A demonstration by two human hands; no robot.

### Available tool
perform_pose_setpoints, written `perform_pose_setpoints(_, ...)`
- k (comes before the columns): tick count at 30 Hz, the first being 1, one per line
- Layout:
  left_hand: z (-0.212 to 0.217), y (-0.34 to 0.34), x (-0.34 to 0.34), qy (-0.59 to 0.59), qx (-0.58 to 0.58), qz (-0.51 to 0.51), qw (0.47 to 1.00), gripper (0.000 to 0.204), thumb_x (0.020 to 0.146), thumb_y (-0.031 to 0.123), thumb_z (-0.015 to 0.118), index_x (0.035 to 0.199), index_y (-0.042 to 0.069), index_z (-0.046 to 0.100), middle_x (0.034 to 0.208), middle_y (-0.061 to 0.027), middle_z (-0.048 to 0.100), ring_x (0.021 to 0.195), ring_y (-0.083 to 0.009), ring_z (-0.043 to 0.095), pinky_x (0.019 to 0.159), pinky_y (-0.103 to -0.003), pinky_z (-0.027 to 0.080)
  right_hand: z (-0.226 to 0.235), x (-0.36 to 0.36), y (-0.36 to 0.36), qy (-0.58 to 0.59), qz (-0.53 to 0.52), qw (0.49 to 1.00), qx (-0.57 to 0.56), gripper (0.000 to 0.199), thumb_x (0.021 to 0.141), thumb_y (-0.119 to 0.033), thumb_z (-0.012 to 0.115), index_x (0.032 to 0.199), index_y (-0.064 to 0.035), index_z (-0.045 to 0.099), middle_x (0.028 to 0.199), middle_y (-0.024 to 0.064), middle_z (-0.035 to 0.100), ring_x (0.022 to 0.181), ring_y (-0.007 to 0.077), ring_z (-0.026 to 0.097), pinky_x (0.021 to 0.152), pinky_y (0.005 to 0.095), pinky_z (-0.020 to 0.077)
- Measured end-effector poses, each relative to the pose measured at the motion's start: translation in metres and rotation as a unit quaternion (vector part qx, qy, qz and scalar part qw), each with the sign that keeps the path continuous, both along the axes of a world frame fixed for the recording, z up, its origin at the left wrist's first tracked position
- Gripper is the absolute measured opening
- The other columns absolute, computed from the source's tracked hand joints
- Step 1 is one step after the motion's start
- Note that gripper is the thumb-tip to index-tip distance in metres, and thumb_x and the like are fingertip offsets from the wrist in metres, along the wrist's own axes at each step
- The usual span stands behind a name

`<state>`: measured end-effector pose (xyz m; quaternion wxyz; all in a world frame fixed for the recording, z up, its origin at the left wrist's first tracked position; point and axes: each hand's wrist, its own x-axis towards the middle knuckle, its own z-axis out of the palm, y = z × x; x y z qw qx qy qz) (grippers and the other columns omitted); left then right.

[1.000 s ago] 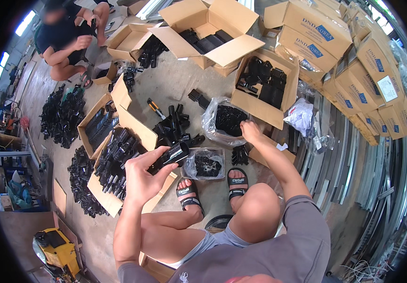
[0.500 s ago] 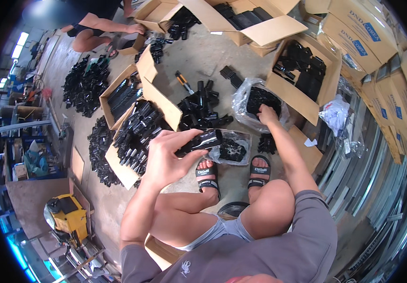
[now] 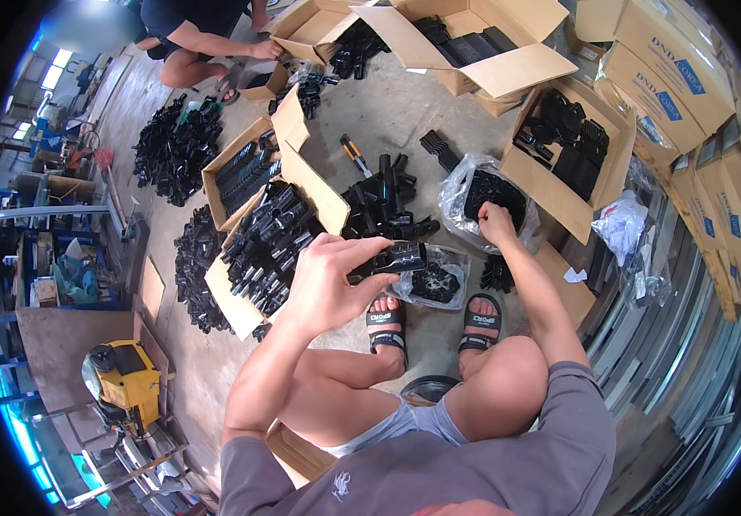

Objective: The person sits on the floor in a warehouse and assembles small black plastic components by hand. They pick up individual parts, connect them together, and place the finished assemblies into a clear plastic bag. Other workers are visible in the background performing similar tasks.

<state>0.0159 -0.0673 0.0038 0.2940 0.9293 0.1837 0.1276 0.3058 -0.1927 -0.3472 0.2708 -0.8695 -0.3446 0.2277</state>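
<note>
The left hand (image 3: 332,288) grasps a black part (image 3: 392,258) between thumb and fingers, lifted above the knees. The part's long axis lies nearly level across the view, and its free end points toward the person's right — toward the other arm.

The right hand (image 3: 497,224) is stretched forward and down into a clear bag (image 3: 465,185) of black pieces on the floor. Its fingers are bent inside the bag mouth, but I cannot tell if they pinch a piece or only the plastic. So the held part is near the left fingers only; the right hand is well apart from it, further ahead and to the right.

Just under the part lies a smaller bag (image 3: 431,284) with black pieces, beside the 2 sandals (image 3: 388,322). A pile (image 3: 383,202) of black parts sits between the bags and an open box (image 3: 272,245) full of the same parts — on the left side. Another person (image 3: 203,34) works at boxes far ahead.
</note>
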Motion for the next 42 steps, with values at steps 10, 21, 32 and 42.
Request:
perform_pose_setpoints(10,-0.006,-0.003,-0.013,-0.017,0.025,-0.043,0.999,0.039,0.070,0.019,0.084,0.105,0.004,0.073,0.082,-0.0130,0.072,0.072,-0.0295,0.068,0.074,-0.036,0.049,0.314,-0.099,-0.013,0.044,0.207,0.897,0.388,0.011,0.084,-0.009,0.077,0.092,-0.0020,0.072,0.085,0.0090,0.073,0.075,0.0201,0.069,0.070,0.0312,0.0549)
perform_pose_setpoints(21,0.013,-0.021,-0.030,-0.032,0.029,-0.054,0.998,0.030,0.069,0.016,0.079,0.097,0.006,0.075,0.068,-0.0159,0.066,0.064,-0.0343,0.065,0.061,-0.041,0.051,0.366,-0.150,-0.025,-0.222,0.353,0.840,0.347,0.007,0.079,-0.009,0.075,0.084,-0.0086,0.070,0.079,0.0012,0.069,0.079,0.0210,0.062,0.072,0.0345,0.0450)
perform_pose_setpoints(32,0.025,-0.031,-0.048,-0.021,0.021,-0.027,0.999,0.031,0.070,0.024,0.079,0.097,0.010,0.077,0.067,-0.0166,0.066,0.070,-0.0353,0.067,0.068,-0.044,0.053,0.378,-0.172,-0.034,-0.219,0.364,0.854,0.302,0.010,0.080,-0.007,0.072,0.090,-0.0071,0.071,0.093,0.0044,0.067,0.090,0.0238,0.062,0.077,0.0360,0.0478)
perform_pose_setpoints(42,0.031,-0.027,-0.050,-0.025,-0.038,-0.005,0.999,0.033,0.074,0.019,0.080,0.103,0.004,0.075,0.070,-0.0199,0.066,0.062,-0.0319,0.065,0.061,-0.036,0.052,0.390,-0.182,-0.038,-0.032,0.262,0.914,0.307,0.032,0.085,-0.009,0.073,0.116,-0.0029,0.067,0.111,0.0132,0.068,0.106,0.0250,0.066,0.090,0.0372,0.0532)
